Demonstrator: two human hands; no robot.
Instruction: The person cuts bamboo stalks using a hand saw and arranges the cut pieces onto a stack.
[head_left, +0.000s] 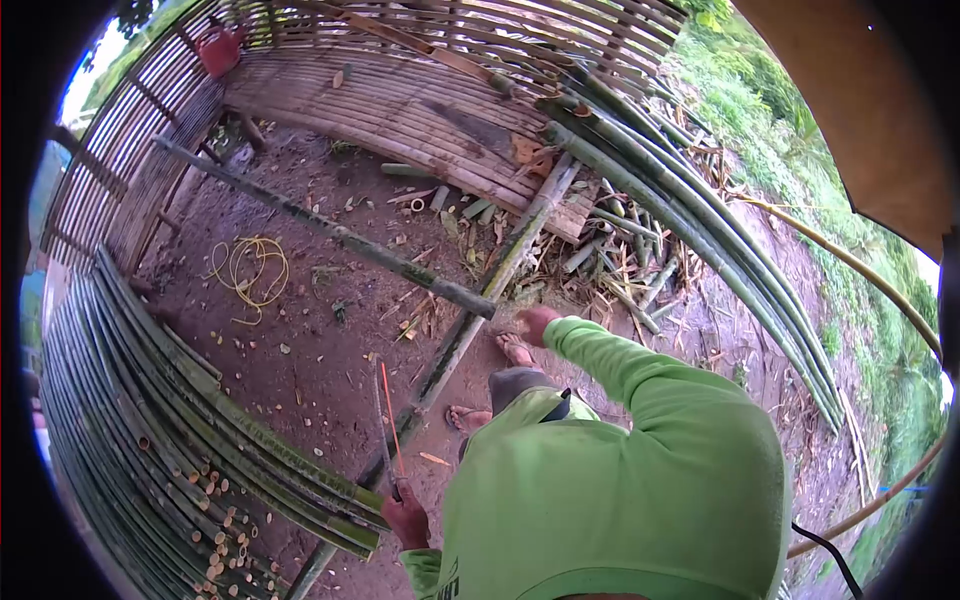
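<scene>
My left hand (407,517), at the lower left, is closed around the dark handle of a hacksaw (390,420). The saw has a thin orange blade and a narrow frame, and points away from me. My right hand (538,325) hangs beside the cut end of a bamboo pole (330,232), apart from it. Its fingers look loosely bent and apart, with nothing visible in them. That pole lies across a longer bamboo pole (440,370) that runs diagonally past my feet. The left hand and saw are close to this longer pole.
Stacked green bamboo poles (130,400) fill the lower left. More long poles (690,210) lie at the right, near bamboo offcuts (630,255). A slatted bamboo bench (390,110) stands behind. Yellow cord (250,275) lies coiled on the dirt; a red container (218,52) is at the far left.
</scene>
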